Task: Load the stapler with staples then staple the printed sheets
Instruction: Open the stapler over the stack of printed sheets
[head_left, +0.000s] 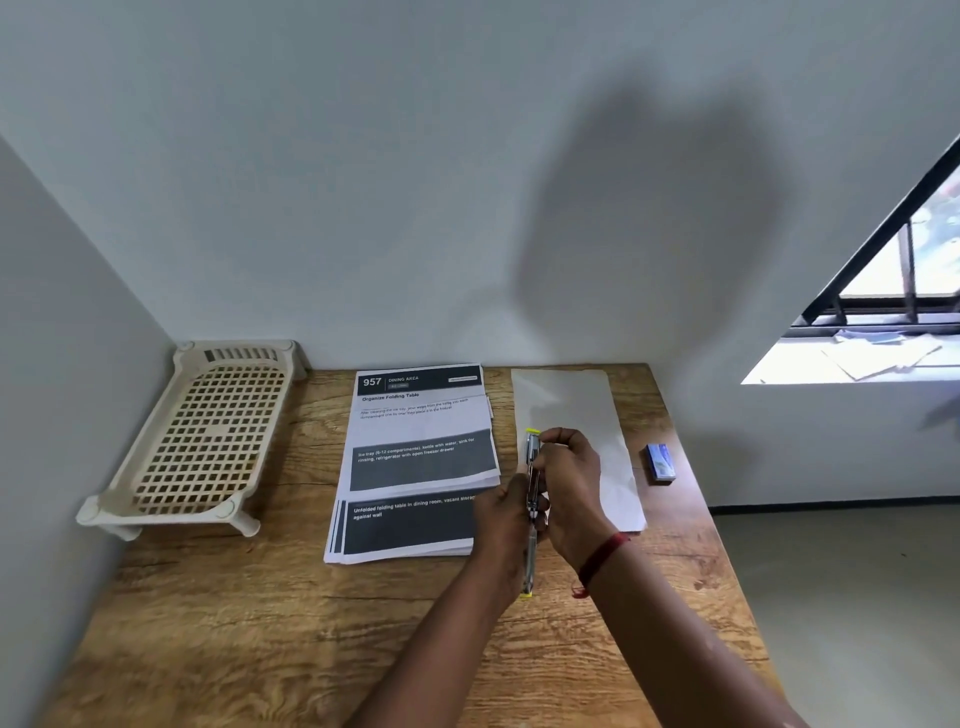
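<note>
One stapler (530, 564), silver with a yellow tip at each end, is swung open into a long line and held just above the wooden table (260, 623), between the printed sheets (415, 467) and a blank white sheet (571, 405). Two hands are on it: the left hand (506, 519) has its fingers curled round the stapler's middle, and the right hand (569, 478), with a red thread (602, 558) at the wrist, has its fingers bent in a pinch on the upper half. The hands cover most of the stapler's middle, so whether any staples sit in the channel is hard to make out. The printed sheets form one fanned pile; the number of pages cannot be counted, and the left hand hides its lower right corner. One small blue staple box (661, 462) lies near the table's right edge. One cream plastic rack (208, 436) stands at the left. One window (909, 270) is cut off by the frame's right edge
</note>
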